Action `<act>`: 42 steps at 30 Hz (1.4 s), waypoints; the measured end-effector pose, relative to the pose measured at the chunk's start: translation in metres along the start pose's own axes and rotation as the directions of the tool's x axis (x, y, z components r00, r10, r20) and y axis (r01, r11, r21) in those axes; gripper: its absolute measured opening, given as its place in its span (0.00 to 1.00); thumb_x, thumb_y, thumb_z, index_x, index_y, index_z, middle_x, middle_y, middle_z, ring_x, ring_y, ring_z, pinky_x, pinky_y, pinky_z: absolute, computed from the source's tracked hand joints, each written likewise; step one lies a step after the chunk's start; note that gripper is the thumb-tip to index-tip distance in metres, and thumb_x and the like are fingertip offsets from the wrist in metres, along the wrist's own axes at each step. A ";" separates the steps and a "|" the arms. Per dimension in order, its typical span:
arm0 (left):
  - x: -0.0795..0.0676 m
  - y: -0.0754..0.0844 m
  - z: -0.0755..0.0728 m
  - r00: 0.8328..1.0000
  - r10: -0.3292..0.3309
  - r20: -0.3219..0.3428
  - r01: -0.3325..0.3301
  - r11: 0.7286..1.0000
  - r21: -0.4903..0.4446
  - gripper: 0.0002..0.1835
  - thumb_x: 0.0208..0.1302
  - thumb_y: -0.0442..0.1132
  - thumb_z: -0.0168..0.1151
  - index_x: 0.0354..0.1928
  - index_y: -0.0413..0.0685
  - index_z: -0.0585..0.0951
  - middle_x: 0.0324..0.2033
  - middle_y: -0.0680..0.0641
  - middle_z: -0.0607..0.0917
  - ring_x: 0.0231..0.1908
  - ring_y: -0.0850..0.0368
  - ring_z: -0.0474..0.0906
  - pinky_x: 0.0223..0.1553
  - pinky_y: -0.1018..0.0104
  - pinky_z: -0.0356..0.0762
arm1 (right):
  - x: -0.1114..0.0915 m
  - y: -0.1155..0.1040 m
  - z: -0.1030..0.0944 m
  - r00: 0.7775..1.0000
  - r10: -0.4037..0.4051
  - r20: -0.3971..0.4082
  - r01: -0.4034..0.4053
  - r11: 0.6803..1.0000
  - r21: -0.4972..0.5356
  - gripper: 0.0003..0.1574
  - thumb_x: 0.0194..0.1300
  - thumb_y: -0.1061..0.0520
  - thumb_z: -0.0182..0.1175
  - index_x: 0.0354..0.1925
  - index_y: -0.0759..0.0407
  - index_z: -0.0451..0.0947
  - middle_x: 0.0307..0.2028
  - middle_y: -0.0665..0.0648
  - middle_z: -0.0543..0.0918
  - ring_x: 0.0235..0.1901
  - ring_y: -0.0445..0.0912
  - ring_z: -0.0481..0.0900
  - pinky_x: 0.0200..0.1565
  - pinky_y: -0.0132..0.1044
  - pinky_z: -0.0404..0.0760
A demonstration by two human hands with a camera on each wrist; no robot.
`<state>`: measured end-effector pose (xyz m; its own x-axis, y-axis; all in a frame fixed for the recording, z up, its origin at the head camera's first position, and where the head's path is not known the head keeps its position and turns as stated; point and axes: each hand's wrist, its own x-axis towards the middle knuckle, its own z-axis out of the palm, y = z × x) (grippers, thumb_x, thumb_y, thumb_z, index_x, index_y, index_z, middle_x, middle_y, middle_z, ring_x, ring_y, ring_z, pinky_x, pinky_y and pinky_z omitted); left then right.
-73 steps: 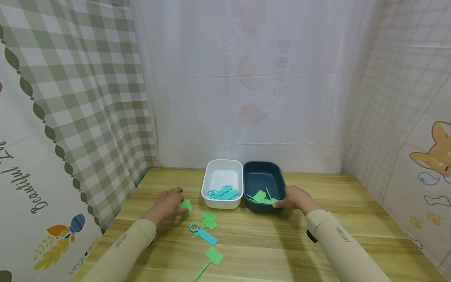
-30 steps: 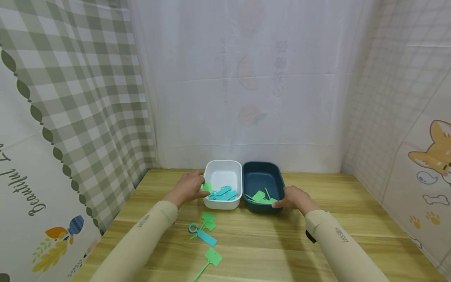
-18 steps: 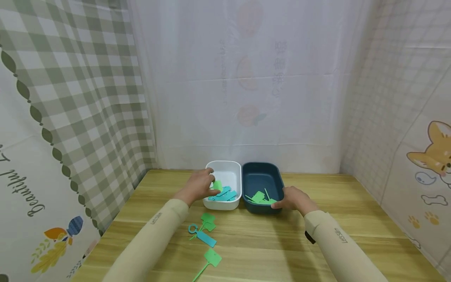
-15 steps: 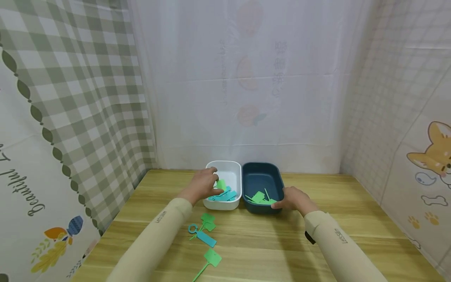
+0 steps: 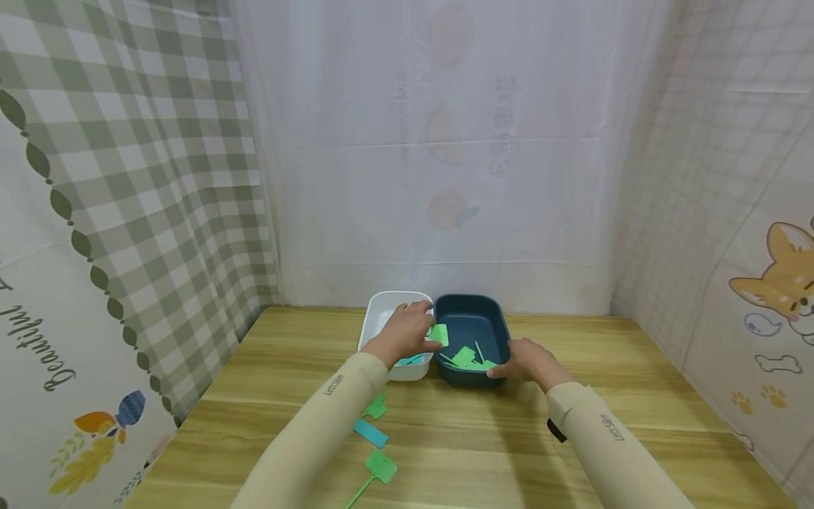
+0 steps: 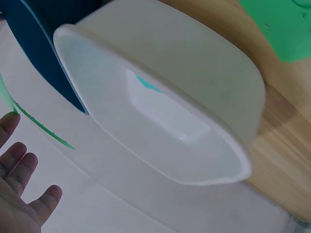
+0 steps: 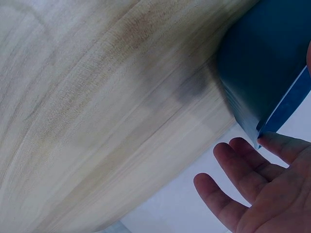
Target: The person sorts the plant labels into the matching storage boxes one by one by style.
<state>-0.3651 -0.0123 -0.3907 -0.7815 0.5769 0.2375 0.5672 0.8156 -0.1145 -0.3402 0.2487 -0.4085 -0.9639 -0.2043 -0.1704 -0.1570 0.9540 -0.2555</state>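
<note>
My left hand (image 5: 407,331) pinches a green plant label (image 5: 439,335), a flat square head on a thin stem, above the adjoining sides of the two bins. In the left wrist view the label's thin stem (image 6: 43,128) sticks out past the fingertips. My right hand (image 5: 529,359) grips the near right corner of the dark blue bin (image 5: 470,378), thumb at the front rim; in the right wrist view the index fingertip meets the rim. Several green labels (image 5: 466,355) lie inside that bin. The white bin (image 5: 381,311) holds blue tags (image 5: 415,359), partly hidden by my left hand.
On the wooden table (image 5: 470,452), in front of the bins, lie a blue tag (image 5: 371,433), green labels (image 5: 376,406) partly behind my left sleeve, and another green label (image 5: 381,466) nearer me. A white curtain (image 5: 356,212) hangs behind; a checked cloth (image 5: 159,141) hangs at left.
My left hand picked up the green label left of the bins and carried it right, across the white bin to the dark blue bin's edge. The right hand stays at the dark blue bin.
</note>
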 end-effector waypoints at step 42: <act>0.012 0.019 0.008 0.997 -0.016 0.075 0.016 1.000 0.006 0.26 0.66 0.59 0.63 0.64 0.63 0.78 0.69 0.47 0.69 0.68 0.50 0.64 0.65 0.47 0.64 | 0.000 0.000 0.000 1.000 -0.006 -0.001 0.006 1.000 -0.010 0.56 0.56 0.37 0.71 0.61 0.83 0.67 0.58 0.79 0.72 0.59 0.70 0.71 0.58 0.59 0.72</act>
<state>-0.3657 0.0109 -0.3979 -0.8080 0.5653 0.1662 0.5532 0.8249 -0.1166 -0.3407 0.2490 -0.4084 -0.9631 -0.2100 -0.1684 -0.1649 0.9548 -0.2474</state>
